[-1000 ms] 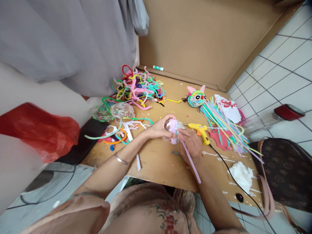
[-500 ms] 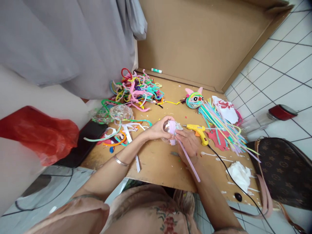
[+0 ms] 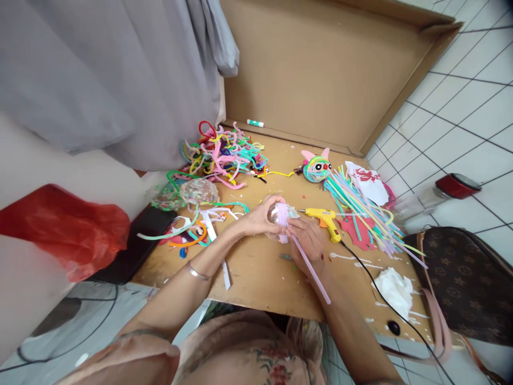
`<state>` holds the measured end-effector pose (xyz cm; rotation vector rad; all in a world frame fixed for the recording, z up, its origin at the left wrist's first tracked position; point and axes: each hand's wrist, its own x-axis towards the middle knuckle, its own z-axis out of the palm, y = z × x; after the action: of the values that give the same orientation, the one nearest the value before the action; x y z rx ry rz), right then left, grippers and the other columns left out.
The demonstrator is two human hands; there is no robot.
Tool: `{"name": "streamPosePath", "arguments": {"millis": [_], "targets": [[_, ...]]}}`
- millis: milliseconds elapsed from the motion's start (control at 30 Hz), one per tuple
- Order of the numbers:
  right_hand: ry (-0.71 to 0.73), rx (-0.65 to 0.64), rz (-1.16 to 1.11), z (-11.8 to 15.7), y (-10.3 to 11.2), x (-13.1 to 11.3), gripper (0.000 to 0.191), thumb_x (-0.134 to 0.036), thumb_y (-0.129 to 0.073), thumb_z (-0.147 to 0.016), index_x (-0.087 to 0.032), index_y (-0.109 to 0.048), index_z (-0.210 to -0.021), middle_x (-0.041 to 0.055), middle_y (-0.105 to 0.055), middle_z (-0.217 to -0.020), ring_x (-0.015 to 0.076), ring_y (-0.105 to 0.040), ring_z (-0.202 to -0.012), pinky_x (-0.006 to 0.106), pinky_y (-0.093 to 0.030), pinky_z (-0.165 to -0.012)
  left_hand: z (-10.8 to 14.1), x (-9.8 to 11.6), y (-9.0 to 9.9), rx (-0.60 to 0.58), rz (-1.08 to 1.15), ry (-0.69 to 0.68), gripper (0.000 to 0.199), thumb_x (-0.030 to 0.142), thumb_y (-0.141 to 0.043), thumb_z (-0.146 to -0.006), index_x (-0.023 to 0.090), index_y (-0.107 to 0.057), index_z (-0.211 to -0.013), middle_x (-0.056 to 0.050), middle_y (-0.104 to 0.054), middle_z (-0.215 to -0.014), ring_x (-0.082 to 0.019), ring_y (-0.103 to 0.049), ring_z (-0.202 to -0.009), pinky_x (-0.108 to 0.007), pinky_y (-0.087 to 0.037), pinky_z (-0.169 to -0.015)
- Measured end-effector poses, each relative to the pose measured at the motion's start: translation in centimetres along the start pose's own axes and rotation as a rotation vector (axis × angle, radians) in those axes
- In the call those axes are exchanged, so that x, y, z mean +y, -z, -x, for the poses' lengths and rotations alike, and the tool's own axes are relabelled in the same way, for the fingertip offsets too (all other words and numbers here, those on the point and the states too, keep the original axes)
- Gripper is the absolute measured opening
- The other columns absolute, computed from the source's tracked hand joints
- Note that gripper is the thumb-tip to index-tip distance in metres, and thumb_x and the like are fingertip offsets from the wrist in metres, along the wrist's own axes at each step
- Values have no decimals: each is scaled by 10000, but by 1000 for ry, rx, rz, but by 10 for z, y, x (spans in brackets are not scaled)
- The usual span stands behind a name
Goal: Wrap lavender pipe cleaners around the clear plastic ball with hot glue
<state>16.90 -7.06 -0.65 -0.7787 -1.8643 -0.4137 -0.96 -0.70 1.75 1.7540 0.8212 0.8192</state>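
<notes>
Over the middle of the table, my left hand (image 3: 260, 216) curls around a clear, rounded plastic piece (image 3: 274, 214). Lilac strips (image 3: 282, 215) lie side by side across that piece. My right hand (image 3: 306, 238) is closed at its right side, with its fingers on a lilac strip (image 3: 312, 270) whose long free end points down toward the table's front edge. The right fingertips are partly hidden. Just right of the hands lies a yellow glue gun (image 3: 324, 218), its nozzle toward the plastic piece.
Tangled colourful fuzzy sticks (image 3: 224, 152) lie at the back left. An animal-faced ball (image 3: 317, 167), straight sticks (image 3: 363, 206), crumpled tissue (image 3: 395, 289) and a brown bag (image 3: 465, 283) are rightward. The glue gun's black cord (image 3: 366, 267) runs off the front right.
The camera view has shifted slightly. Both hands keep their hold on the plastic piece and strip, with hardly any movement between them.
</notes>
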Motion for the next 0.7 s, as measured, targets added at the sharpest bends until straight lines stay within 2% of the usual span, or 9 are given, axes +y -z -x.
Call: {"name": "streamPosePath", "arguments": {"millis": [100,300,467,700], "targets": [[-2,0,10,2,-2,1,144,-105,-601,-859,-200,-640,-960,81,-757,-959,188,-702,-949,340,-563,-817,-1,1,1,29,-122,-89,640,302,-833,-530,184,-539,-1086,-131,-428,-1372,-309,-393,-1357,-423,-295,-1162],[19,29,4,-2,0,0,157,-87,-590,-851,-181,-652,-961,91,-759,-936,195,-706,-934,336,-564,-805,2,6,-1,65,-216,-149,637,334,-820,-590,193,-528,-1139,-106,-545,-1221,-269,-537,-1149,-427,-418,-1046],[-2,9,16,-2,1,-1,144,-111,-580,-869,-193,-653,-963,80,-761,-944,188,-709,-949,332,-566,-809,5,9,-2,85,-214,-200,672,338,-814,-614,188,-510,-1194,-123,-543,-1283,-275,-537,-1189,-414,-420,-1052],[-1,17,19,-3,2,-1,125,-106,-585,-864,-184,-649,-938,92,-761,-936,193,-710,-928,339,-569,-809,7,14,0,56,-237,-159,636,395,-795,-657,167,-528,-1187,-122,-597,-1236,-279,-563,-1155,-416,-409,-1051]]}}
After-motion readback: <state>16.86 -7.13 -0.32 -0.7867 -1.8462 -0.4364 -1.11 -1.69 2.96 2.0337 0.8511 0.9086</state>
